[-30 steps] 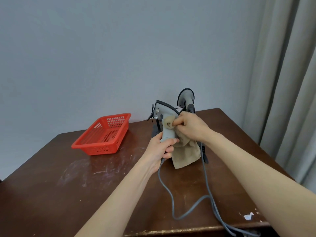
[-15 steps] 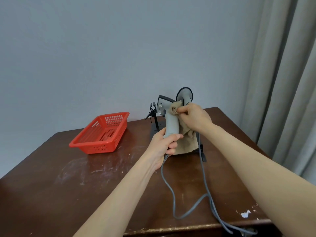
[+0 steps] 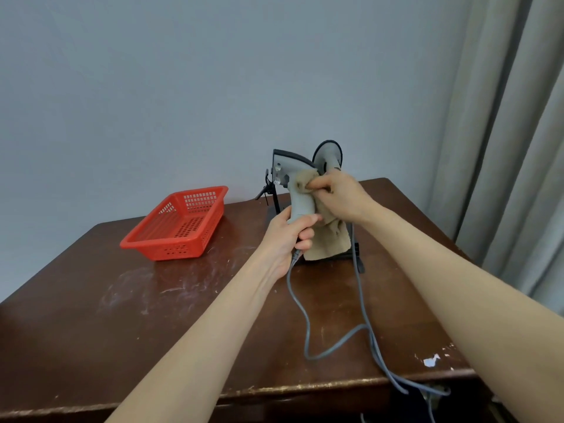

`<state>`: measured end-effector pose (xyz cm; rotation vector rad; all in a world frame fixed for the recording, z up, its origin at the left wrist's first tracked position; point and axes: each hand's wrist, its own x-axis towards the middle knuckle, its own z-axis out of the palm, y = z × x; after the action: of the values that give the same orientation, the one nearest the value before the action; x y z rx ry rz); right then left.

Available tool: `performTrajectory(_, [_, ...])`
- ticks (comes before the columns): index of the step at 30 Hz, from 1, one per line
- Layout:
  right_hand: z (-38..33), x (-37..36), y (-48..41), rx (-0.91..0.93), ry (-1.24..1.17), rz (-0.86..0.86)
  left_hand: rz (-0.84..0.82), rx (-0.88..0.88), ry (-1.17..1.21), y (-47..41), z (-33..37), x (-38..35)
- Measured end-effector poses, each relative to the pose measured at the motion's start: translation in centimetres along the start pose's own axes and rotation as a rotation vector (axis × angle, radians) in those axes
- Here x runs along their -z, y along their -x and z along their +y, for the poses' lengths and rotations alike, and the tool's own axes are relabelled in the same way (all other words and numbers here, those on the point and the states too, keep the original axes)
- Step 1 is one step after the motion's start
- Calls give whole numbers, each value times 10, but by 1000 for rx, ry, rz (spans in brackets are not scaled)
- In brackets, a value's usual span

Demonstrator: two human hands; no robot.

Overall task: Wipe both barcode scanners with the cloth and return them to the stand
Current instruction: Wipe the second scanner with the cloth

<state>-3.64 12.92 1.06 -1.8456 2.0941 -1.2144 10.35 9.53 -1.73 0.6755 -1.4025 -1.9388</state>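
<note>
The left hand (image 3: pixel 289 237) curls round the handle of a grey, dark-rimmed scanner (image 3: pixel 300 206), held upright above the table (image 3: pixel 152 315). The right hand (image 3: pixel 342 197) pinches a tan cloth (image 3: pixel 329 243) against its neck with curled fingers.

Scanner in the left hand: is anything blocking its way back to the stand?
Yes, the cloth hanging from the right hand drapes in front of the stand, beside the scanner. The other scanner seems to sit there.

Counter (image 3: pixel 152 315): dark brown wood, semi-glossy, scuffed with pale smears — edge finish chipped. Basket (image 3: pixel 180 224): red perforated plastic, smooth. Scanner (image 3: pixel 297 190): matt grey plastic. Cloth (image 3: pixel 329 242): tan, napped, soft. Cables (image 3: pixel 300 312): grey, smooth.
</note>
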Motion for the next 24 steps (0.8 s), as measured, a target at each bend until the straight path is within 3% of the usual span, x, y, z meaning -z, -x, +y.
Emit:
performTrajectory(4, [-3, 0, 21, 118, -159, -184, 14, -31, -34, -4, -6, 6])
performTrajectory(10, [16, 2, 7, -40, -91, 86, -32, -2, 33, -4, -6, -6])
performTrajectory(17, [13, 6, 27, 65, -17, -129, -32, -26, -73, -9, -10, -7])
performTrajectory(21, [17, 10, 16, -90, 57, 18, -50, 4, -93, -3, -12, -14])
performTrajectory(24, [17, 7, 19, -52, 4, 30, -57, -7, -90, -3, -9, -14])
